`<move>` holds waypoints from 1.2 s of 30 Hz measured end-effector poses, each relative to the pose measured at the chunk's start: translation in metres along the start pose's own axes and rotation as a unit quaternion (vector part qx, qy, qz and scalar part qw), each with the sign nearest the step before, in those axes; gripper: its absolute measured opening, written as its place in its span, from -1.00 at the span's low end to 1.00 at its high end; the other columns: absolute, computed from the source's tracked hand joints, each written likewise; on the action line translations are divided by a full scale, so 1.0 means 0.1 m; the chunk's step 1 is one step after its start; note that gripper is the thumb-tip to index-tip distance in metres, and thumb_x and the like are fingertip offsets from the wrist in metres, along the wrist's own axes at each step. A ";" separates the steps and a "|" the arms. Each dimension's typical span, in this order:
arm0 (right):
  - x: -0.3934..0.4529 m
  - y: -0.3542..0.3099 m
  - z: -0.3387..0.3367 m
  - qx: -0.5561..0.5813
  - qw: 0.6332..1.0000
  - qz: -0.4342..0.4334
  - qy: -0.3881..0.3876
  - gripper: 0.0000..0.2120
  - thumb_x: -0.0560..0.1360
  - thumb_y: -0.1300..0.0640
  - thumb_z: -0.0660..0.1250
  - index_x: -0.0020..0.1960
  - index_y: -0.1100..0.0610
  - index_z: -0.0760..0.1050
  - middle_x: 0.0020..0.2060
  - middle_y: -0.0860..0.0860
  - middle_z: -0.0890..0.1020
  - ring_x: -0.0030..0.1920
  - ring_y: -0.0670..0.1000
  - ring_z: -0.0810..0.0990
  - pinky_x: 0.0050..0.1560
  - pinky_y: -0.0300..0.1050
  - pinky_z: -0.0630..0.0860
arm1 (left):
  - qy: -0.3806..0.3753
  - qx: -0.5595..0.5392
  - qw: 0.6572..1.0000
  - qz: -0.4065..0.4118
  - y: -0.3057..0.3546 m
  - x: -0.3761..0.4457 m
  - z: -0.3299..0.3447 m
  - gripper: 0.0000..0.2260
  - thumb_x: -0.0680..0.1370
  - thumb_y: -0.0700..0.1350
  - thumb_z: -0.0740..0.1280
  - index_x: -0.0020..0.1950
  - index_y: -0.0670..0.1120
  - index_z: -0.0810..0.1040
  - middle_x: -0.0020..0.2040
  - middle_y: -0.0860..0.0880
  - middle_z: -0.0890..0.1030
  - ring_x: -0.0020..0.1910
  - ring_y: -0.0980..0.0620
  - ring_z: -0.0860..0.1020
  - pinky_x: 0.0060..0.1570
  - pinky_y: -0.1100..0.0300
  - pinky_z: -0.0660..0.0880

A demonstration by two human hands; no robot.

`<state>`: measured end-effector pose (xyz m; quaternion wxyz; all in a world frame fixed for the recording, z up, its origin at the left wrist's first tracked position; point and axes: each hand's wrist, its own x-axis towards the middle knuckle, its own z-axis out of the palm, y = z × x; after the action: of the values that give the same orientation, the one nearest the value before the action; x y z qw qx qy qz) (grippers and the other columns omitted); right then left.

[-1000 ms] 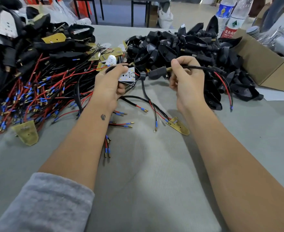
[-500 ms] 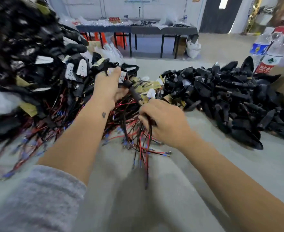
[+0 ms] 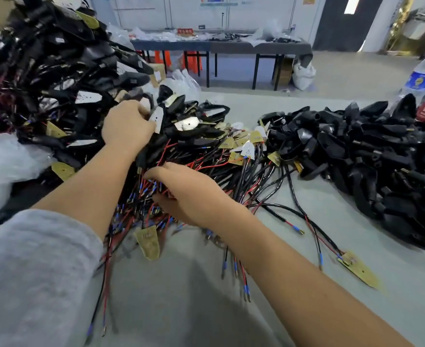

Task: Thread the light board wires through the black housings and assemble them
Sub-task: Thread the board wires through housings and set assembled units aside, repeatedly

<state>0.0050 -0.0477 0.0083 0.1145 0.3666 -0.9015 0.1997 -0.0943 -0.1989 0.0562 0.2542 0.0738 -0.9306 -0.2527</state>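
Note:
My left hand point(image 3: 128, 126) reaches into the tall heap of assembled units point(image 3: 56, 71) at the left. Its fingers curl round a black housing with a white light board point(image 3: 157, 118) showing at the fingertips. My right hand point(image 3: 188, 194) lies lower, its fingers curled into the red and black wires point(image 3: 156, 186) that trail from that unit. Loose light boards with wires point(image 3: 246, 149) lie in the middle. A heap of black housings point(image 3: 356, 151) fills the right side.
The grey table point(image 3: 356, 309) has single gold boards on it, one near my left forearm point(image 3: 148, 241) and one at the right point(image 3: 359, 269). Water bottles point(image 3: 424, 78) stand at the far right. Clear plastic bag point(image 3: 3, 161) lies at the left edge.
Both hands have moved left and away from me with the threaded unit, onto the assembled heap. The view has swung up and left.

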 end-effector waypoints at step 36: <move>-1.83 1.19 -0.71 -0.110 0.919 0.379 -0.014 -0.88 0.49 0.17 0.26 0.02 0.10 0.46 -0.07 0.02 0.55 -0.03 0.09 0.51 -0.11 -0.01 0.47 | -0.282 -0.073 0.930 0.224 1.42 -1.76 1.12 -0.78 0.51 0.02 0.26 -0.22 0.00 0.63 -0.35 -0.01 0.53 -0.01 -0.13 0.48 -0.12 0.07 0.44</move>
<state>0.0541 0.1735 -0.0252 0.0571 -0.0143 -0.9908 0.1220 -0.0015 0.0181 -0.0313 0.0360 -0.2291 -0.9354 -0.2668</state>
